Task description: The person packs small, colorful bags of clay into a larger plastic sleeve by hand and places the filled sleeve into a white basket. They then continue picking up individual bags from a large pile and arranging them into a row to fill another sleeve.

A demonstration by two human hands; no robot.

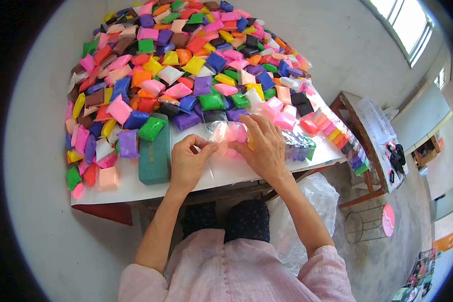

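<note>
A clear plastic bag with pink and peach packets (pixel 225 132) lies near the table's front edge between my hands. My left hand (pixel 190 158) is closed, thumb and index finger pinched at the bag's left end. Over the bag's right part, my right hand (pixel 263 146) grips it with bent fingers and thumb. A green box (pixel 154 163) stands just left of my left hand, with a green packet (pixel 151 129) on its top end. Right of my right hand lies a clear bag of dark and green packets (pixel 298 146).
A large heap of coloured packets (pixel 176 75) covers the back of the white table (pixel 186 190). A filled multicoloured row (pixel 340 138) lies at its right end. A plastic sack (pixel 307 211), a stool (pixel 387 220) and a side table (pixel 357 126) are to the right.
</note>
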